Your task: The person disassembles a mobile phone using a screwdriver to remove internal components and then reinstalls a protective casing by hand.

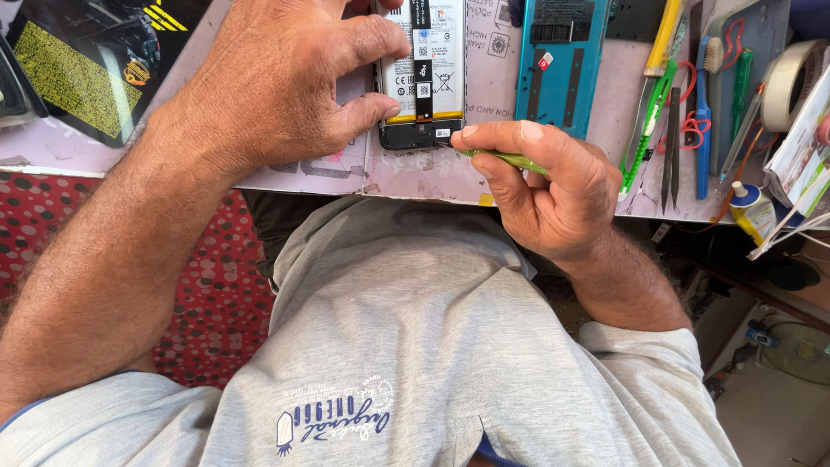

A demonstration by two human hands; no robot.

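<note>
Two hands, one opened phone, one green tool.

The left hand (285,78) presses the phone (421,73) to the mat (493,164), fingers curled on its left edge; the right hand (545,186) pinches the green tool (510,160), tip at the phone's bottom edge. One blue back cover (562,56) lies just right; tweezers (672,147), brush (705,104), tape roll (791,82) farther right.

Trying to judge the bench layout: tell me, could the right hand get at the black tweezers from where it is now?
Probably yes. The right hand is at the mat's near edge, and the black tweezers lie open on the mat just to its right. But it is shut on a green tool, so it isn't free.
</note>
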